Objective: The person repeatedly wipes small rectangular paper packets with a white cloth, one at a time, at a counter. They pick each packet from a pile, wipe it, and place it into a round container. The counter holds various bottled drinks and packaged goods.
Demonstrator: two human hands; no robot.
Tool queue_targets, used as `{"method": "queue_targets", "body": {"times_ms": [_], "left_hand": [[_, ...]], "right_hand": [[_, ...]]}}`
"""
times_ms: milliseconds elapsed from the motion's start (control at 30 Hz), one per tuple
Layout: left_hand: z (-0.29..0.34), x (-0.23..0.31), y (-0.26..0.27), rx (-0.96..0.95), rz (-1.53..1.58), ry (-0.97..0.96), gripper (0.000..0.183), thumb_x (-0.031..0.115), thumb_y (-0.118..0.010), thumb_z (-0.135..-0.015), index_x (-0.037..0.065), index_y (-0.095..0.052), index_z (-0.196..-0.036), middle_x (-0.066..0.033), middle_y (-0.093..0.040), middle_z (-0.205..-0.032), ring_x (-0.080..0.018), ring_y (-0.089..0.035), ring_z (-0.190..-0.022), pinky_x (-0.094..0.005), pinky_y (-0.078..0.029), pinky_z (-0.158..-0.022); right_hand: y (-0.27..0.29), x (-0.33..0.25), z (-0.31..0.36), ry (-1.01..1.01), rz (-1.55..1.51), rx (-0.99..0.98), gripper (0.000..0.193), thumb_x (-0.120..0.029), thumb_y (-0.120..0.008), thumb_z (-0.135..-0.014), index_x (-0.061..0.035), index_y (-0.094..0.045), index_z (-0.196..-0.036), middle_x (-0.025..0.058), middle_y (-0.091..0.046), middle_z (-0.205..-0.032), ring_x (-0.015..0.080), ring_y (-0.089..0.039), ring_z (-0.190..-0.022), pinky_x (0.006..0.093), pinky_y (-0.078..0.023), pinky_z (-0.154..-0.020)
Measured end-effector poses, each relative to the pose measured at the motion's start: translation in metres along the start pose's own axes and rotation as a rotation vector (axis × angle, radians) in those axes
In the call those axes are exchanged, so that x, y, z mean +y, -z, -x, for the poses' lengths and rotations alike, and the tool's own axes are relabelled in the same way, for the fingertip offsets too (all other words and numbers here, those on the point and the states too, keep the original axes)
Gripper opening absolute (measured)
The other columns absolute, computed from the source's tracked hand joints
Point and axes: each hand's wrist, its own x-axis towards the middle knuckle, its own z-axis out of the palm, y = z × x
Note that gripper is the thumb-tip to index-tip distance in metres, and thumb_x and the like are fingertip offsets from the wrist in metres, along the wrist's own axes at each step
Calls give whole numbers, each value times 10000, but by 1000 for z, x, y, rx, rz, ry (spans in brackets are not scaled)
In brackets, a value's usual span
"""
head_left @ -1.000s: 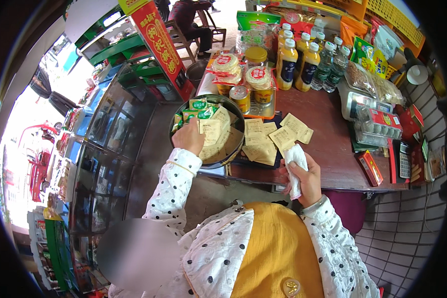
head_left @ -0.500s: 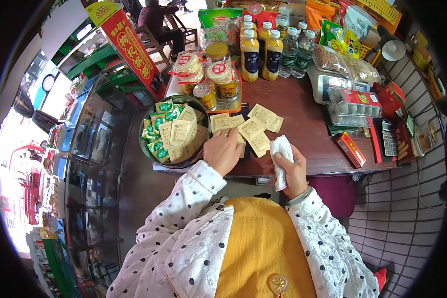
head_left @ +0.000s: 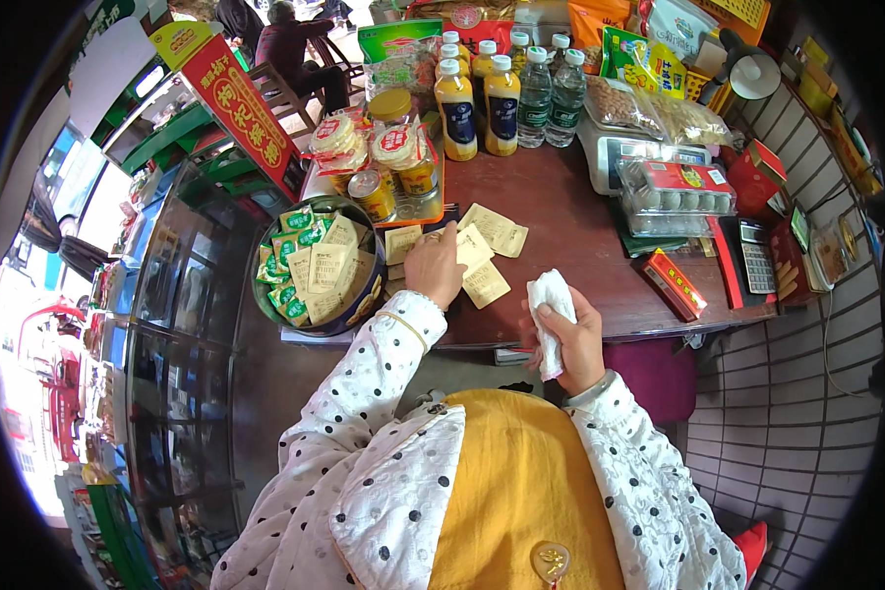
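Several flat beige tea sachets [head_left: 487, 284] lie spread on the near left part of the dark red table. My left hand [head_left: 435, 269] reaches over them, back up, its fingertips down among the sachets and mostly hidden; whether it pinches one does not show. To the left, a round tin [head_left: 352, 317] holds green-and-white sachets [head_left: 295, 243] with beige sachets [head_left: 324, 270] beside them. My right hand [head_left: 582, 339] is closed round a folded white cloth [head_left: 551, 320], thumb on top, held just off the table's front edge.
An orange tray [head_left: 425, 208] with cans and wrapped round packs stands behind the tin. Bottles [head_left: 502, 108] line the back. To the right are a scale [head_left: 605, 162], a clear egg carton [head_left: 674, 202], a red box [head_left: 675, 285] and a calculator [head_left: 756, 258]. A person sits beyond the table.
The view has swung a little to the right, so the table things sit further left. My left hand has moved slightly forward over the sachets. My right hand keeps hold of the cloth.
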Motion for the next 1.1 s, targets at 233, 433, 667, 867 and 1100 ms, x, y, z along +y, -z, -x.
{"method": "queue_targets", "body": {"times_ms": [233,433,667,867,1100], "left_hand": [[12,21,20,-129,1337,454,292,-47,-649,-798,-73,-604,-1085,-83,-679,-998,-122,-639,-883,-246,-504,-765],[49,75,33,-5,1576,281,392,-117,-466,-825,-2,-526,-1195,-73,-640,-1030,-140,-625,-909,-256,-503,-788],[65,84,40,-75,1336,54,351,-100,-449,-850,-54,-550,-1182,-88,-642,-1087,-131,-593,-1007,-274,-468,-865],[70,89,44,-67,1436,198,392,-91,-472,-880,-64,-492,-1271,-104,-609,-1182,-134,-567,-1090,-265,-436,-942],[65,93,60,-66,1843,505,374,88,-423,-985,-10,-421,-1345,-88,-581,-1210,-171,-579,-1079,-304,-467,-923]], "right_hand": [[11,1,-15,244,-54,17,397,-12,-579,-893,-1,-506,-1283,70,-635,-1060,125,-609,-847,246,-499,-722],[-7,-13,-16,968,890,-52,552,-59,-684,-790,-22,-502,-1310,215,-360,-1448,372,-347,-1346,417,-320,-1070],[-6,1,-29,887,708,-157,576,-23,-650,-824,-25,-441,-1362,232,-383,-1432,387,-397,-1313,399,-348,-1057],[4,-2,-38,547,246,-168,515,-2,-570,-895,-4,-408,-1385,118,-558,-1233,173,-529,-1120,282,-425,-953],[4,-12,-22,926,658,-78,579,-1,-616,-830,-15,-427,-1377,196,-408,-1421,316,-405,-1316,366,-335,-1069]]}}
